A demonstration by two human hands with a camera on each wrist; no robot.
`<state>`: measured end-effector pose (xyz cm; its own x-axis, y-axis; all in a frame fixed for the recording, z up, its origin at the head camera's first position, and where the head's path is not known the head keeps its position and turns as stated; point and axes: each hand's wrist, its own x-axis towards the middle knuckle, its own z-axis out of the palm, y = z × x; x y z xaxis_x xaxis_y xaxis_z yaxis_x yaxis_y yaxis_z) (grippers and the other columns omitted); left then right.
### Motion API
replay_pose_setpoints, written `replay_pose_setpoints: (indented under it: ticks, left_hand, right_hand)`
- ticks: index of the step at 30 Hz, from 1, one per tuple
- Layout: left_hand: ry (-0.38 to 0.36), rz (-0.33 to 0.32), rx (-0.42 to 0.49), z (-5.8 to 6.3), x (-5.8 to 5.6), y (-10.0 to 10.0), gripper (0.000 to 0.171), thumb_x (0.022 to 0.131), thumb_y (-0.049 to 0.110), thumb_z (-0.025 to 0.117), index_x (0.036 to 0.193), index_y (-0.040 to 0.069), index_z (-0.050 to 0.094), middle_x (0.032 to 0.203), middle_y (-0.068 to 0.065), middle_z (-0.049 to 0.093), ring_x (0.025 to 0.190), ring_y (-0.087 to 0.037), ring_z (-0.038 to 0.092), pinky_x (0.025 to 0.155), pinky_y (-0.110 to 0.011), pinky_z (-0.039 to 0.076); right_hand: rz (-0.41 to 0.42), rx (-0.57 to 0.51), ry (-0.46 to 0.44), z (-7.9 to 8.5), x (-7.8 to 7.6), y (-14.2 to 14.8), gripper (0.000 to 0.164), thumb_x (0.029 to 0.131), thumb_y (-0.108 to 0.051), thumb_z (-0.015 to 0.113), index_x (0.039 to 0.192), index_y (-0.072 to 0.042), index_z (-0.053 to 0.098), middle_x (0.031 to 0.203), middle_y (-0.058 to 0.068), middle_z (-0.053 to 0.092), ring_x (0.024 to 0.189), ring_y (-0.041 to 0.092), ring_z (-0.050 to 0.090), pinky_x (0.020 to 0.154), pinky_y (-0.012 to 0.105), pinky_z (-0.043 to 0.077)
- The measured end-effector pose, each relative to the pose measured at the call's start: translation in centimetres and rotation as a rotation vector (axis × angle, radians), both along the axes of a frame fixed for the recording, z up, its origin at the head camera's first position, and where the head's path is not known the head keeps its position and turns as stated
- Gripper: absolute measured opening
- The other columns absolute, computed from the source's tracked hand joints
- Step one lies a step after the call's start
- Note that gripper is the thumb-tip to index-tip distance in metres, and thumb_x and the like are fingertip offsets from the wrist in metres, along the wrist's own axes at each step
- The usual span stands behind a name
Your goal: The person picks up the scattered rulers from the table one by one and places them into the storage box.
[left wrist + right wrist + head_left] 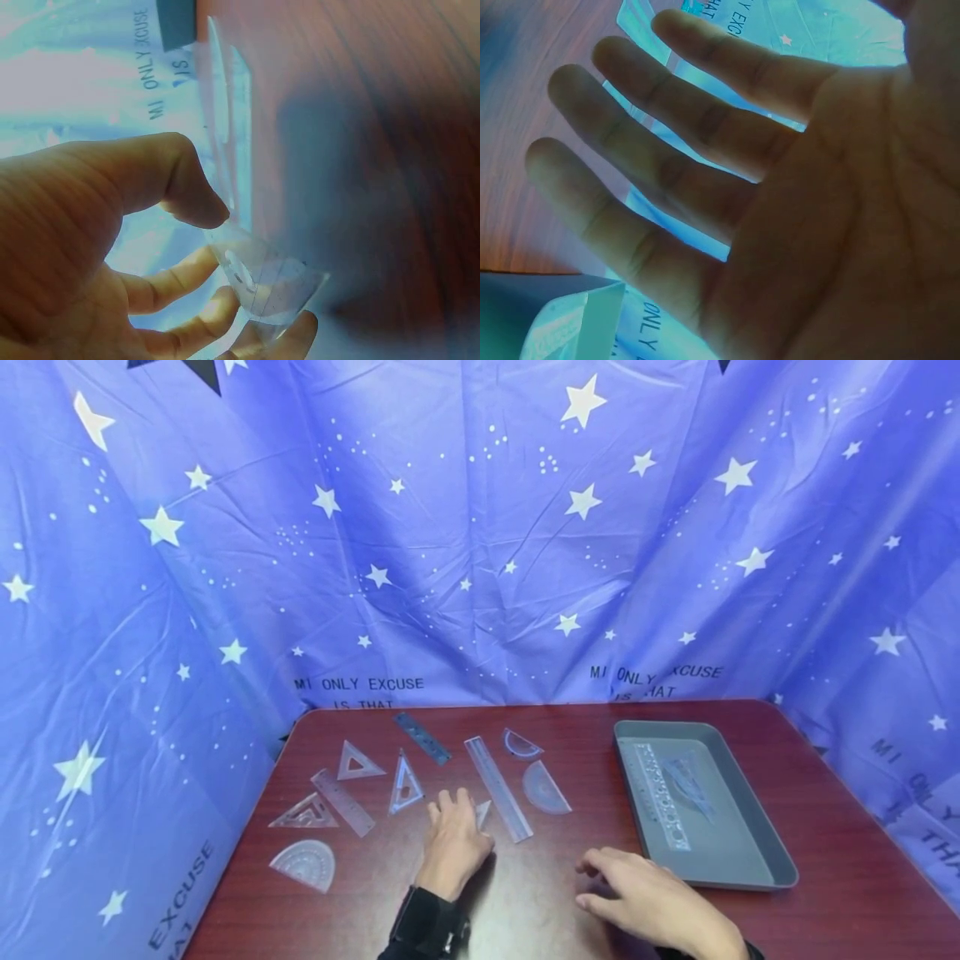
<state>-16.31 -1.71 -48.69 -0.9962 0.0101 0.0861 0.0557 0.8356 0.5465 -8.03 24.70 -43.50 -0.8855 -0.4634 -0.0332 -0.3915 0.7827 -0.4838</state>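
My left hand [453,843] pinches a small clear set square [270,281] between thumb and fingers, low over the table. Only one pale corner of it shows past the hand in the head view. To its right lies a long clear ruler [498,789], and a blue-tinted triangle [406,785] is on its left. My right hand [648,893] hovers at the tray's near left corner with relaxed, spread fingers, holding nothing. Inside the grey tray [757,810] are a clear stencil ruler [662,797] and a see-through piece [688,785] beside it.
Farther left lie a short ruler [343,803], two more triangles [348,768] and a protractor [306,863]. A dark ruler [422,738] lies at the back. Two protractors [546,789] are right of the long ruler. A starry blue curtain [480,568] surrounds the table [555,910].
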Motion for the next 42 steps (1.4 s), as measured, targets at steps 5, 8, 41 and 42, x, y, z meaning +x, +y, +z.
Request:
replay_pose_setpoints:
  ticks: [5,8,41,42]
  left_hand:
    - [0.02,-0.031,0.019,1.1,0.7,0.5,0.045,0.07,0.008,0.086,0.106,0.005,0.06,0.107,-0.019,0.06,0.105,-0.04,0.054,0.086,-0.053,0.057]
    - [0.04,-0.05,0.028,2.1,1.2,0.9,0.045,0.072,0.009,0.082,0.113,0.004,0.063,0.108,-0.018,0.065,0.103,-0.037,0.056,0.082,-0.05,0.058]
    - [0.378,-0.342,0.021,6.2,5.9,5.5,0.051,0.077,0.011,0.083,0.125,0.01,0.067,0.115,-0.003,0.073,0.104,-0.017,0.063,0.078,-0.023,0.058]
    - [0.371,-0.34,0.015,6.3,5.9,5.5,0.051,0.078,0.012,0.083,0.126,0.01,0.067,0.115,-0.003,0.073,0.104,-0.017,0.063,0.079,-0.024,0.059]
  right_hand:
    - [-0.043,-0.057,0.024,-0.3,-0.1,-0.6,0.035,0.098,-0.041,0.077,0.124,-0.017,0.071,0.111,-0.005,0.076,0.1,0.013,0.072,0.08,0.034,0.06]
    - [-0.068,-0.127,0.042,-0.6,-0.4,-1.2,0.037,0.099,-0.036,0.077,0.128,-0.013,0.07,0.114,-0.002,0.076,0.1,0.013,0.073,0.08,0.031,0.06]
    - [-0.521,-1.075,-0.376,-0.9,-1.6,-6.4,0.051,0.1,0.002,0.054,0.15,0.006,0.046,0.106,0.002,0.073,0.08,0.007,0.064,0.067,0.021,0.053]
    - [-0.536,-1.073,-0.369,-0.8,-1.6,-6.5,0.05,0.099,0.003,0.055,0.148,0.005,0.048,0.103,0.001,0.072,0.076,0.007,0.061,0.064,0.021,0.05]
